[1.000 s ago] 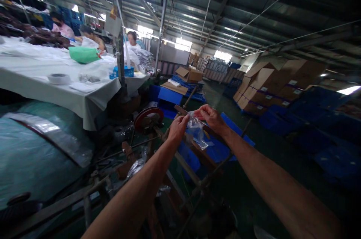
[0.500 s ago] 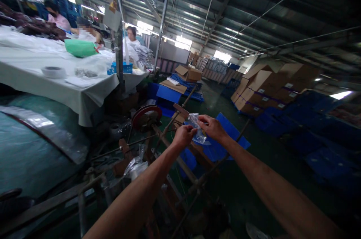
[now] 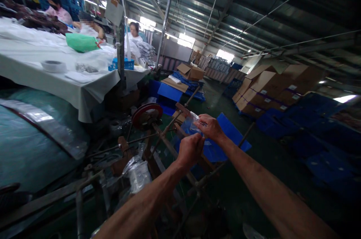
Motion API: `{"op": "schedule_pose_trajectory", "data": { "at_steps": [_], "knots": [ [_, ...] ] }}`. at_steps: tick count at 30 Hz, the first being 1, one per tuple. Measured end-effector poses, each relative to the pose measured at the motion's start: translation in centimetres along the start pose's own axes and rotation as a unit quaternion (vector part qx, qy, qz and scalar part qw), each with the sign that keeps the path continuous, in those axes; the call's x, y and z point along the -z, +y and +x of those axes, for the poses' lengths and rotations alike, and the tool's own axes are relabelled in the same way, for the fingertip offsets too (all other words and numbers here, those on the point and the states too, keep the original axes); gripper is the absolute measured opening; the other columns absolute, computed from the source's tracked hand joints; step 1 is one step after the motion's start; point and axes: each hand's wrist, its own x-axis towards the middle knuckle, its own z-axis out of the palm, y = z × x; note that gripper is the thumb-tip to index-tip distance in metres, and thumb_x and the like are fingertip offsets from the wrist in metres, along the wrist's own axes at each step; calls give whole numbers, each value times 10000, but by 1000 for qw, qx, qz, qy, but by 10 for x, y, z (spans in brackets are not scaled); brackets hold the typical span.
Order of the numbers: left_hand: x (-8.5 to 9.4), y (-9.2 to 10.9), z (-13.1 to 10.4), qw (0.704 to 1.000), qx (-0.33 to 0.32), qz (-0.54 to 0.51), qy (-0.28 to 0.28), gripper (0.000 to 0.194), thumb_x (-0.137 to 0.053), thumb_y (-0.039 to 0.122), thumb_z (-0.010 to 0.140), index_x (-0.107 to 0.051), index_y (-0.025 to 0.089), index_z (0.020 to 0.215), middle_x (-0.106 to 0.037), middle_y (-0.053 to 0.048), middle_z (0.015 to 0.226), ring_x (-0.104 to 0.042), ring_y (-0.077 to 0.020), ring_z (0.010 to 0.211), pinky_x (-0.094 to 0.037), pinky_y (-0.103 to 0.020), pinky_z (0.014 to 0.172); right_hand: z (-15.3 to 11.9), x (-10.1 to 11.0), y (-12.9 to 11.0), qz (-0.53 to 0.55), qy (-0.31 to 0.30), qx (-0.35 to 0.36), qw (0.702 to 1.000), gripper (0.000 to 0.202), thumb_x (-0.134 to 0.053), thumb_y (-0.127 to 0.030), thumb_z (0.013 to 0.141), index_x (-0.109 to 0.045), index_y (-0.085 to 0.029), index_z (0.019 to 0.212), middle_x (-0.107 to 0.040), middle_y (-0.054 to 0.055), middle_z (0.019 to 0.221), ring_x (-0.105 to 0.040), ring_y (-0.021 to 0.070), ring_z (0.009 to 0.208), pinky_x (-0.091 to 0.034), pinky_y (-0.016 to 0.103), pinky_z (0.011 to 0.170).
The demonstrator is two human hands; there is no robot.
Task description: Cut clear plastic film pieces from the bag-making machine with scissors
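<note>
A crumpled piece of clear plastic film [image 3: 193, 120] is held out in front of me, above a metal and wood frame [image 3: 166, 143]. Fingers of my right hand [image 3: 211, 125] are closed on its right side. My left hand [image 3: 191, 148] is curled into a fist just below and to the left, closed at the film's lower edge; the fingertips are mostly hidden. Behind the film, the end of a wooden bar [image 3: 182, 109] sticks up. To the left is a red-rimmed wheel [image 3: 147, 115] on the frame. More clear plastic [image 3: 139, 175] hangs near my left forearm.
On the left, a table with a white cloth [image 3: 96, 94] holds a green bundle [image 3: 81, 42] and a blue basket [image 3: 121, 64]; several people sit behind it. A large green wrapped bale [image 3: 42, 133] lies below. Blue sheets [image 3: 231, 133] and stacked cartons [image 3: 262, 85] are on the right.
My left hand has moved down and right, toward me, turning its knuckles upward. My right hand stays at about the same place, and the film now shows less between the hands.
</note>
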Motion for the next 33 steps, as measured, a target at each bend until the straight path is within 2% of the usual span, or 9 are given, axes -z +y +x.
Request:
{"op": "schedule_pose_trajectory", "data": {
  "at_steps": [4,7,10,13,16,21,25,28,33],
  "knots": [
    [-2,0,-4,1000,7,-10,-5,310,-390,380,835,-454,178,608,-389,48,547,-376,-74,535,-276,-216,545,-3,5,4,34,35,-36,998,282,-487,-424,794,-534,-196,637,-559,0,660,-520,126,629,-414,254,593],
    [2,-9,7,999,16,-43,-7,349,-380,412,837,-548,175,645,-469,26,594,-455,-94,601,-347,-219,595,-5,10,7,176,64,-109,976,291,-521,-481,775,-548,-202,695,-569,-20,650,-529,121,601,-430,254,587],
    [6,-15,27,995,31,-63,73,310,-393,390,834,-623,186,871,-579,-32,846,-535,-132,791,-412,-262,755,-5,11,10,315,57,-190,928,300,-566,-521,732,-557,-221,742,-616,-14,685,-555,137,575,-467,289,595],
    [4,-17,47,992,29,-82,95,387,-544,334,748,-555,213,1115,-564,-58,1007,-540,-121,748,-439,-282,753,-5,12,13,331,42,-198,922,298,-570,-523,728,-549,-226,715,-601,-25,627,-535,134,537,-466,291,579],
    [-4,-15,63,978,43,-196,56,382,-620,358,679,-605,196,1024,-594,-33,872,-533,-109,673,-441,-263,688,-6,14,17,288,31,-156,945,288,-580,-495,733,-551,-213,679,-573,-39,611,-514,117,565,-438,254,581],
    [-12,-9,74,902,143,-404,51,196,-574,343,697,-566,148,690,-511,35,558,-439,-58,483,-365,-200,514,-5,15,20,291,30,-167,941,291,-578,-496,729,-582,-206,705,-589,-27,663,-523,120,608,-430,248,585],
    [0,-6,70,901,152,-393,100,187,-528,344,722,-498,170,662,-522,36,564,-477,-67,506,-373,-190,504,-5,14,18,280,37,-170,944,303,-565,-496,739,-611,-198,759,-621,-1,766,-560,133,694,-446,255,629],
    [11,0,65,910,128,-378,111,181,-524,350,731,-488,177,690,-560,22,618,-516,-78,549,-386,-194,509,-6,16,14,279,26,-173,944,327,-554,-514,740,-612,-195,785,-624,3,730,-561,132,641,-449,261,595],
    [29,17,62,880,99,-436,158,186,-538,340,738,-447,180,707,-570,32,646,-521,-65,548,-418,-202,544,-6,19,14,307,37,-197,931,374,-526,-562,733,-584,-195,780,-627,11,677,-553,132,555,-455,267,526]
  ]
}}
